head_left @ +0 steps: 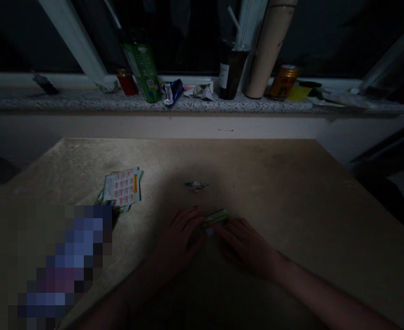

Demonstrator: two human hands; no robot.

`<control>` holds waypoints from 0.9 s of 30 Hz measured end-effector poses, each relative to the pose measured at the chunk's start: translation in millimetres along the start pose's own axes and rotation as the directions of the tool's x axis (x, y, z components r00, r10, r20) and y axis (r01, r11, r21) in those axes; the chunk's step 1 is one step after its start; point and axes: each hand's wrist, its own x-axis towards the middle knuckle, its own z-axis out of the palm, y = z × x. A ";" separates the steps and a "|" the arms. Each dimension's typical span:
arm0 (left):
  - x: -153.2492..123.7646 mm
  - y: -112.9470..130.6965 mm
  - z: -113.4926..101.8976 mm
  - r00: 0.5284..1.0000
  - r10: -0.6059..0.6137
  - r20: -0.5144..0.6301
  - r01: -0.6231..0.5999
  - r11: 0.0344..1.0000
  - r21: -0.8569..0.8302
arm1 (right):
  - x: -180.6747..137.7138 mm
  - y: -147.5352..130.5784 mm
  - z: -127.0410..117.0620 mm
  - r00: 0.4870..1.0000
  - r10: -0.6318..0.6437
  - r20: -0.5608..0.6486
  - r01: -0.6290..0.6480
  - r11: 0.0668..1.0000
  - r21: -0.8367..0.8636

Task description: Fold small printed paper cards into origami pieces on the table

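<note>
- The room is dim. A pixelated patch (64,266) covers the desk's (291,192) near-left corner, and both forearms are cut off by the lower edge.
- A stack of printed sheets (122,187) lies left of the hands, with red grid boxes and a red strip down one side. The writing is too small to read.
- On the windowsill (85,101), the labels on the green bottle (143,68) and orange can (283,81) are illegible.
- The small green folded paper (216,218) lies on the desk between the fingertips. A crumpled scrap (195,185) lies just beyond it.
- The left hand (179,236) and right hand (245,245) rest palm-down, angled inward, with their fingers meeting at the paper.
- Grip: the fingertips touch the paper, but I cannot tell whether they pinch it or only press on it.
</note>
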 end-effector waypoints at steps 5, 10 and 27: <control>-4.9 4.4 -1.4 0.991 0.131 0.041 -0.129 0.990 -0.050 | -1.1 -0.3 -1.2 0.999 0.041 0.024 -0.041 0.998 0.038; -8.6 9.5 -0.1 0.973 0.198 0.115 -0.192 0.979 -0.065 | 0.3 0.7 -1.3 0.999 0.048 0.005 -0.048 0.997 0.062; -11.2 0.6 -2.7 0.986 0.108 0.128 -0.126 0.981 0.145 | -0.1 9.8 -4.1 0.981 0.044 -0.187 -0.038 0.999 0.036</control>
